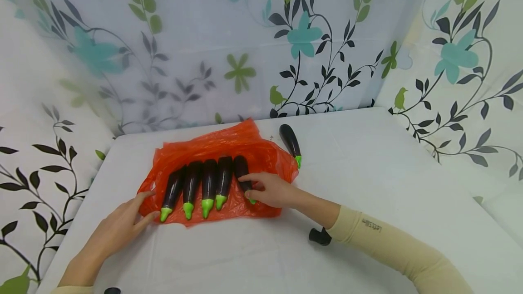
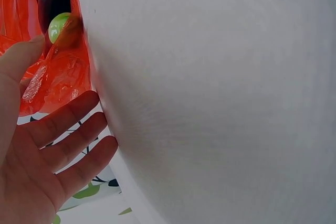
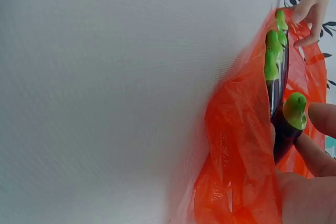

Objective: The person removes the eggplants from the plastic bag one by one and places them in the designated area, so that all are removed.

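Several dark purple eggplants with bright green caps lie side by side on a crumpled red plastic bag [image 1: 245, 133] on the table. My right hand [image 1: 269, 189] grips the rightmost eggplant [image 1: 242, 167] near its green end; the right wrist view shows fingers around its dark body [image 3: 287, 132]. At the bag's left edge, my left hand [image 1: 126, 221] touches the plastic with thumb and forefinger spread. Closest to it is the leftmost eggplant [image 1: 173, 189]. In the left wrist view, three fingers [image 2: 73, 169] extend straight, and bag film partly covers a green cap [image 2: 59, 27].
Another eggplant [image 1: 290, 139] lies on the white table [image 1: 367, 162] behind the bag's right side. A small black object [image 1: 320, 237] sits under the right forearm, and another dark item [image 1: 112, 291] shows at the bottom edge. Leaf-patterned curtains [image 1: 196, 35] surround the table.
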`<state>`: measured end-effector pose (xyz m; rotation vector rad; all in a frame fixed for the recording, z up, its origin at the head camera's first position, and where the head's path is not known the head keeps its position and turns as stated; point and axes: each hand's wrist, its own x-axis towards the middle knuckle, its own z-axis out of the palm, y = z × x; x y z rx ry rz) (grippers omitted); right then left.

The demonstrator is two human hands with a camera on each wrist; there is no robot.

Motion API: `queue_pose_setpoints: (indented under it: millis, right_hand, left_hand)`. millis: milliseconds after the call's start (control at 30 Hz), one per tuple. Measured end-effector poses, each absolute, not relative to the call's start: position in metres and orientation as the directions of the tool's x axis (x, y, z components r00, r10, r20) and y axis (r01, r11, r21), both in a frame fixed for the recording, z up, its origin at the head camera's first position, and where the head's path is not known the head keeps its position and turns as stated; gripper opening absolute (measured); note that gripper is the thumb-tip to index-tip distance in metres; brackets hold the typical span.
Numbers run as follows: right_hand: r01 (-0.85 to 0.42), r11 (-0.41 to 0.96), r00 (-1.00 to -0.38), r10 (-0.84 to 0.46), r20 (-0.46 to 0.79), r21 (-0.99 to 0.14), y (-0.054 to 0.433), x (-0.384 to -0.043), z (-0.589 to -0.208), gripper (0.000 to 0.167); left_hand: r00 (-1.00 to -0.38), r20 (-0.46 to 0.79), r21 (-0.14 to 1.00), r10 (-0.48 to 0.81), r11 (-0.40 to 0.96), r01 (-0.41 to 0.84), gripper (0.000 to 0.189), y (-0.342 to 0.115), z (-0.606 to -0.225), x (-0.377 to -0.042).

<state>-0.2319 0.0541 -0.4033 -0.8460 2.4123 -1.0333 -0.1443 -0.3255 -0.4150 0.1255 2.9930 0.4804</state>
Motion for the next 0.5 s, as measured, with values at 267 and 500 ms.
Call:
queue_pose_setpoints:
  millis: [267,500]
  right_hand:
    - [-0.331,0.54,-0.783,-0.615,-0.093,-0.774,0.059,-0.227,-0.398,0.035]
    - [-0.358,0.525,-0.781,-0.622,-0.061,-0.772,0.063,-0.224,-0.391,0.028]
  left_hand:
    - [-0.991,-0.089,0.311,0.102,0.948,0.07,0.072,-0.325,-0.415,-0.145]
    - [-0.989,-0.111,0.316,0.096,0.947,0.056,0.072,-0.325,-0.414,-0.145]
